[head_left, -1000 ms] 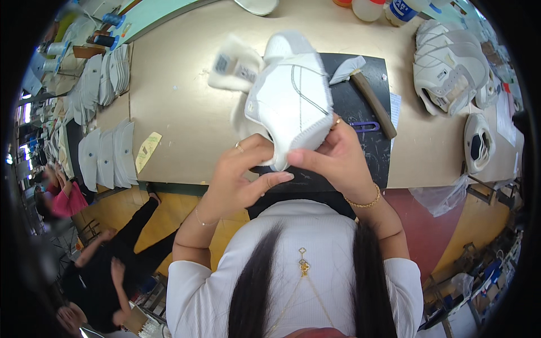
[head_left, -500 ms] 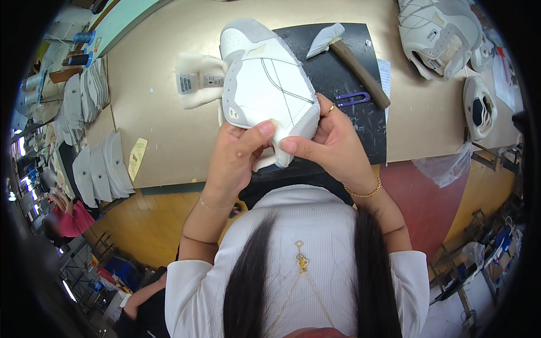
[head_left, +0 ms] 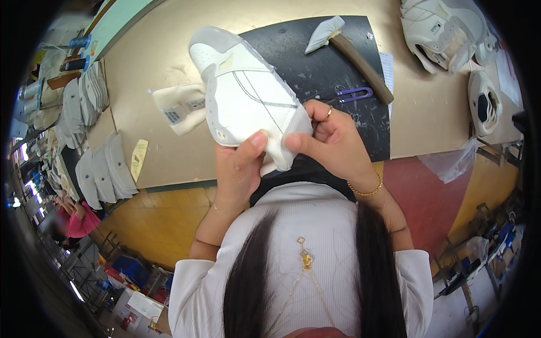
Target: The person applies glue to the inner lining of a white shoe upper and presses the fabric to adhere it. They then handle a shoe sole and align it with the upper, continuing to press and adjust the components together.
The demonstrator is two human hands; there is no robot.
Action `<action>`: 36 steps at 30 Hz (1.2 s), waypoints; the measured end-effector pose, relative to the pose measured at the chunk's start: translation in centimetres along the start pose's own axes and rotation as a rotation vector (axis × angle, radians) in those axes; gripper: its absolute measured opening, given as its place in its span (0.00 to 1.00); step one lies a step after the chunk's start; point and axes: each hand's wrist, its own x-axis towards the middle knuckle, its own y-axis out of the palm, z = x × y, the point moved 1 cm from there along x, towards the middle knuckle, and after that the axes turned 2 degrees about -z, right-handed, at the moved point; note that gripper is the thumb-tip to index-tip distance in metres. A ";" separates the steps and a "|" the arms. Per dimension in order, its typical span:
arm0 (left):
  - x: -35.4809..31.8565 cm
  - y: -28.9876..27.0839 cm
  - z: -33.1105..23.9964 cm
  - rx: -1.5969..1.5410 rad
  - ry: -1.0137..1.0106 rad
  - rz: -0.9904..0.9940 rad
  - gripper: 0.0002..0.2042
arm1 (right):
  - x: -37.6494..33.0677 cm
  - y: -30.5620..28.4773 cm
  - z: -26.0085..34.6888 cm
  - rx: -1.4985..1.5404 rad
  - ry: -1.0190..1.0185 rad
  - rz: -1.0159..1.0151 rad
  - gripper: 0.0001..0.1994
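Both hands hold a white and grey shoe upper (head_left: 246, 104) above the table's front edge, its toe end pointing away to the upper left. My left hand (head_left: 239, 166) grips the heel end from the left, thumb pressed on top. From the right, my right hand (head_left: 332, 141) pinches the same heel end between thumb and fingers. A cream padded tongue (head_left: 179, 107) with a printed label sticks out on the upper's left side. Most of my left fingers are hidden beneath the upper.
A black mat (head_left: 298, 65) carries a hammer (head_left: 360, 65) with a wrapped head and purple thread snips (head_left: 355, 94). More shoe uppers (head_left: 442, 36) lie at the right, near another upper (head_left: 483, 104). Grey tongue pieces (head_left: 107, 169) are stacked left, by a yellowish slip (head_left: 138, 159).
The upper has shifted left and tilted further that way, its tongue swinging lower. Both hands keep their hold on the heel end.
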 end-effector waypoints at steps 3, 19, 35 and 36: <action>0.2 -0.9 -0.9 -0.006 0.056 0.075 0.33 | 0.9 -0.1 0.7 -0.162 -0.126 0.137 0.13; 2.1 -7.0 0.4 0.025 0.194 -0.049 0.17 | 5.4 4.5 0.2 -0.800 -0.411 0.280 0.10; 4.5 -6.1 1.5 -0.227 -0.074 0.232 0.29 | 5.5 2.5 1.4 -0.334 0.043 0.234 0.11; 4.9 -5.6 1.4 -0.171 -0.084 0.267 0.31 | 5.5 2.0 2.4 -0.350 0.056 0.235 0.11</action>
